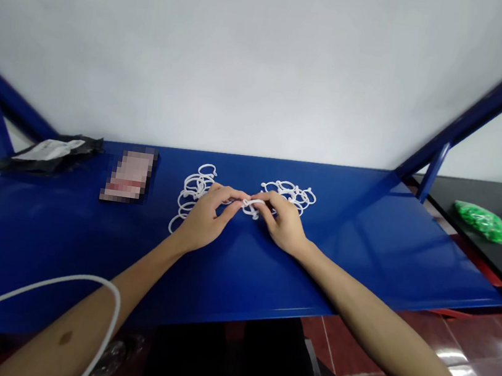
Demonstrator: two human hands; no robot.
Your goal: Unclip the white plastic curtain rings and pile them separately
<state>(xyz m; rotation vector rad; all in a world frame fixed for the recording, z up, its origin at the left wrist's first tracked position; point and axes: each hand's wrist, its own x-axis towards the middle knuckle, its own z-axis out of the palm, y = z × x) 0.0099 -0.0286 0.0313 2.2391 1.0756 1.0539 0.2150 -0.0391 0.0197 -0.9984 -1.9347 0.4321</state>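
A white open ring with a small knob at its end, like a curtain ring (254,212), is held between my hands above the blue table. My left hand (210,213) is closed in a pinch at the ring's left side. My right hand (284,222) grips its right side with thumb and fingers. Left of the hands, several linked-looking white rings (187,206) run in a row, partly hidden by my left hand. Behind my right hand lies a loose cluster of more white rings (308,196).
On the blue table (365,241) lie a blurred-out pinkish object (129,174) and a black plastic packet (50,152) at left. A white cable (56,277) crosses my left forearm. At right, a bag of green pieces (484,222) rests on a black surface. Blue frame bars rise at both sides.
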